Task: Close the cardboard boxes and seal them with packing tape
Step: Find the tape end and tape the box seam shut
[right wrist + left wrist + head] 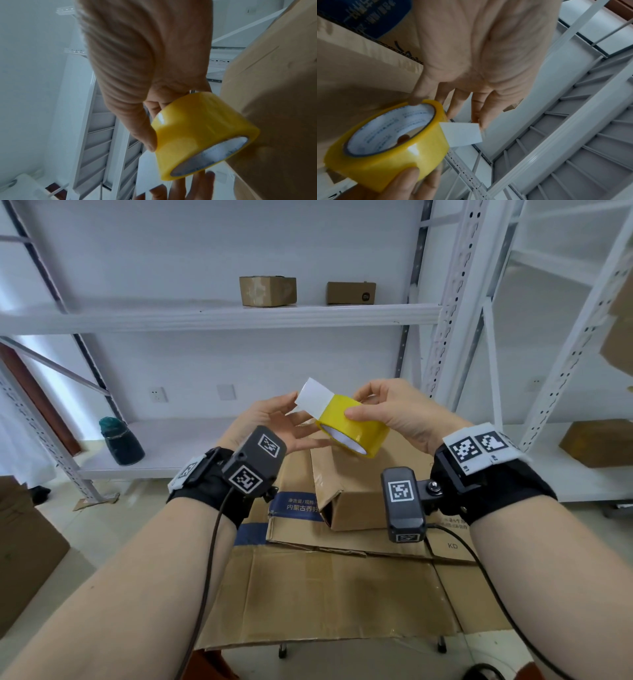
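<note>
My right hand (356, 405) grips a yellow roll of packing tape (356, 426) at chest height, thumb on the near side and fingers over the far side. A white paper tab (315, 400) sticks out from the roll's free end toward the left. My left hand (301, 422) is beside the roll with straight fingers under it, and its thumb tip touches the tab's edge. In the left wrist view one fingertip rests on the roll's (385, 162) rim beside the tab (462, 134). A small cardboard box (363, 501) lies below the hands, its left end open.
The box lies on flattened cardboard sheets (325, 594) that cover the table. White metal shelving (219, 316) stands behind with two small boxes (267, 290) on a shelf. A dark green jar (121, 441) sits lower left. More cardboard boxes (597, 441) rest at the right.
</note>
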`<state>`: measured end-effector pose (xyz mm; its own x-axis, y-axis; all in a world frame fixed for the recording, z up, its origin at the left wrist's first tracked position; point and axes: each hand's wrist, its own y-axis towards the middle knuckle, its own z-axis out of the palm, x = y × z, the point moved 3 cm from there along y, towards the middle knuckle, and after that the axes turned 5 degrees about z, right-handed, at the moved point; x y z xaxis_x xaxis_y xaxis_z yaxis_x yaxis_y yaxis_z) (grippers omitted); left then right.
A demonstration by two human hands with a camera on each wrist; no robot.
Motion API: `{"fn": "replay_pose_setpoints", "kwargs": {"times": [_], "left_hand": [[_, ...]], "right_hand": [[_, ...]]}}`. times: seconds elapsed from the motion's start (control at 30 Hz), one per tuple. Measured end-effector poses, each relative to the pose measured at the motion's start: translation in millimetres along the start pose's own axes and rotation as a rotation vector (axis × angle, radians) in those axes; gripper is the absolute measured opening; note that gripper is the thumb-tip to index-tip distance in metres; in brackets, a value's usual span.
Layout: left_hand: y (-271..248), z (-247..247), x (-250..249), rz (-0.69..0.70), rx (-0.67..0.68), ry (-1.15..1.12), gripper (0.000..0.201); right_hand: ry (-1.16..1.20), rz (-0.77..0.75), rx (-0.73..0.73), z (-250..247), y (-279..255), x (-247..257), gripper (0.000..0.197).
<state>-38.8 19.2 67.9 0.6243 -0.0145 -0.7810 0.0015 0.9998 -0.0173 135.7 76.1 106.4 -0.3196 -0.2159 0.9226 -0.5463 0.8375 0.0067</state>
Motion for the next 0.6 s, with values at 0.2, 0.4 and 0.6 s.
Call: {"fn": "replay_pose_setpoints", "kwargs": {"times": [0.2, 0.4, 0.6], "left_hand": [[1, 14, -7, 0.094, 0.017, -0.056, 0.015], [-5, 25, -20, 0.094, 0.025, 0.161, 0.015], [-5, 29, -21, 0.038, 0.036, 0.243, 0.010]], "right_hand": [[-0.083, -0.047, 0.047, 4, 0, 17, 0.039], [-0.073, -0.104, -0.040, 11, 1, 18, 0.018], [-0.023, -0.217, -0.081, 20, -6, 26, 0.019]]}}
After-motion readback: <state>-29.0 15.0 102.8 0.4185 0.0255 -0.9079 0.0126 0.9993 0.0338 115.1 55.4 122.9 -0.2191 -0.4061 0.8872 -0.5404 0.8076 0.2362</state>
